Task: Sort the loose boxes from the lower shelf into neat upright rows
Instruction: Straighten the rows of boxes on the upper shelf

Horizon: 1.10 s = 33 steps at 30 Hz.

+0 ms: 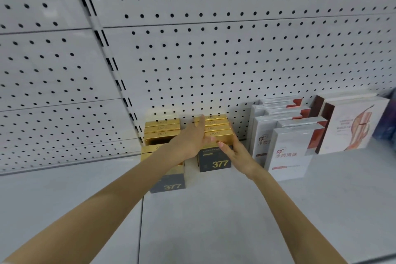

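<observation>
Two rows of gold-topped boxes with dark fronts marked 377 stand upright on the grey shelf (214, 210) against the pegboard. The right row (216, 128) runs back from a front box (214, 164). The left row (161, 128) has its front box (169, 184) partly behind my forearm. My left hand (190, 139) lies flat against the left side of the right row, fingers stretched toward the back. My right hand (237, 156) presses on the right front corner of that row's front box. Neither hand closes around a box.
Right of the gold boxes stand rows of white boxes with red corners (287, 152), then larger white boxes with a brown edge (351, 126). The perforated back panel (214, 49) rises behind. A slotted upright (120, 83) splits the panel on the left.
</observation>
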Tool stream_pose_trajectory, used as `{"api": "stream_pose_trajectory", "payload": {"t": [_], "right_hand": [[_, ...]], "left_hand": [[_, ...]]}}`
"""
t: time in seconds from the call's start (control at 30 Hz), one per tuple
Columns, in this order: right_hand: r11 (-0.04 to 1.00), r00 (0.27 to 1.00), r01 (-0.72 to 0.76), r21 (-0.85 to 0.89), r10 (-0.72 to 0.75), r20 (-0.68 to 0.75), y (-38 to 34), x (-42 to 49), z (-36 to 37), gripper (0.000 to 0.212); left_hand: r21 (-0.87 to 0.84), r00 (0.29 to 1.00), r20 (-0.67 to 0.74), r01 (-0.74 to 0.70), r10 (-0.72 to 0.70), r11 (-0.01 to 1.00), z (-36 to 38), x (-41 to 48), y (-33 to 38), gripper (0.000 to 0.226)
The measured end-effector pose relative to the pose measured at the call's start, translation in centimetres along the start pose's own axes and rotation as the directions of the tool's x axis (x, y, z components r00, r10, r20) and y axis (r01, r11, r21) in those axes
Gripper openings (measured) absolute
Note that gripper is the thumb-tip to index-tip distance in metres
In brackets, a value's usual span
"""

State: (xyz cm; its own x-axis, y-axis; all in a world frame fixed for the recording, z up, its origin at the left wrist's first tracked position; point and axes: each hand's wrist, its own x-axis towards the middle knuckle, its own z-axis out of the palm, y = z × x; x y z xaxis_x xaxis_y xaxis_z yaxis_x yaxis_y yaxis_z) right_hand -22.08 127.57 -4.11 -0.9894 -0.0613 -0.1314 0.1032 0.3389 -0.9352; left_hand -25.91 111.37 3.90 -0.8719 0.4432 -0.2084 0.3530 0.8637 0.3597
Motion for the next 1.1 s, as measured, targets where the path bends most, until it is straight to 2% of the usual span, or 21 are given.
{"api": "stream_pose_trajectory", "payload": {"t": [0.1, 0.2, 0.3, 0.37, 0.43, 0.47, 0.53, 0.6, 0.63, 0.73, 0.8, 0.87, 0.9, 0.97, 1.1], "right_hand": [[1.0, 1.0, -0.005, -0.022, 0.004, -0.029, -0.2, -0.3, 0.2, 0.067], [1.0, 0.995, -0.01, -0.023, 0.007, -0.1, -0.7, -0.9, 0.1, 0.079], [0.998, 0.977, 0.022, -0.056, -0.034, -0.211, -2.2, -2.1, 0.2, 0.092], [0.977, 0.942, 0.037, -0.212, -0.105, -0.318, -3.7, -3.2, 0.5, 0.087], [0.923, 0.876, 0.129, -0.362, -0.277, -0.395, -5.5, -5.0, 1.3, 0.076], [0.906, 0.846, 0.204, -0.371, -0.353, -0.398, -6.5, -5.9, 2.0, 0.071], [0.919, 0.858, 0.311, -0.241, -0.381, -0.346, -7.3, -7.4, 4.3, 0.065], [0.964, 0.933, 0.262, -0.037, -0.263, -0.246, -6.3, -7.7, 7.6, 0.068], [0.976, 0.955, 0.218, 0.01, -0.211, -0.207, -5.5, -7.6, 9.4, 0.075], [0.994, 0.983, 0.102, 0.05, -0.093, -0.16, -3.1, -6.4, 13.1, 0.095], [0.995, 0.99, 0.05, 0.088, -0.038, -0.139, -2.0, -5.3, 14.0, 0.099], [0.996, 0.991, 0.017, 0.087, -0.005, -0.131, -1.7, -4.5, 14.3, 0.095], [0.996, 0.991, 0.013, 0.083, -0.002, -0.135, -1.9, -4.3, 14.3, 0.09], [0.997, 0.987, 0.013, 0.08, 0.0, -0.162, -2.2, -4.1, 14.5, 0.078], [0.999, 0.979, -0.004, 0.035, 0.011, -0.203, -2.4, -4.2, 15.1, 0.051]], "left_hand": [[0.08, 0.999, -0.021, -0.034, 0.036, 0.996, -0.1, -0.2, -0.2, 0.072], [0.105, 0.998, 0.008, -0.069, 0.068, 0.992, -1.5, -1.0, -0.3, 0.063], [-0.004, 0.981, -0.06, -0.184, 0.184, 0.983, -3.9, -2.9, -1.2, 0.052], [-0.128, 0.954, -0.201, -0.251, 0.223, 0.96, -5.2, -4.9, -2.5, 0.049], [-0.284, 0.894, -0.418, -0.298, 0.162, 0.911, -5.8, -7.6, -4.7, 0.045], [-0.373, 0.848, -0.523, -0.321, 0.088, 0.87, -5.5, -9.1, -6.1, 0.043], [-0.551, 0.792, -0.602, -0.32, -0.102, 0.771, -3.5, -11.8, -8.8, 0.044], [-0.686, 0.835, -0.502, -0.228, -0.223, 0.69, 0.0, -13.2, -11.3, 0.057], [-0.727, 0.872, -0.426, -0.171, -0.241, 0.665, 1.9, -13.5, -12.1, 0.066], [-0.782, 0.941, -0.283, -0.112, -0.188, 0.614, 5.9, -13.1, -12.7, 0.081], [-0.794, 0.956, -0.257, -0.124, -0.143, 0.595, 7.0, -12.2, -12.3, 0.07], [-0.82, 0.952, -0.248, -0.108, -0.178, 0.563, 7.3, -11.4, -11.6, 0.053], [-0.839, 0.944, -0.247, -0.095, -0.22, 0.535, 7.3, -11.1, -11.3, 0.052], [-0.855, 0.922, -0.258, -0.08, -0.288, 0.513, 7.5, -10.6, -10.8, 0.057], [-0.836, 0.907, -0.266, -0.048, -0.327, 0.547, 7.8, -10.3, -10.8, 0.067]]}}
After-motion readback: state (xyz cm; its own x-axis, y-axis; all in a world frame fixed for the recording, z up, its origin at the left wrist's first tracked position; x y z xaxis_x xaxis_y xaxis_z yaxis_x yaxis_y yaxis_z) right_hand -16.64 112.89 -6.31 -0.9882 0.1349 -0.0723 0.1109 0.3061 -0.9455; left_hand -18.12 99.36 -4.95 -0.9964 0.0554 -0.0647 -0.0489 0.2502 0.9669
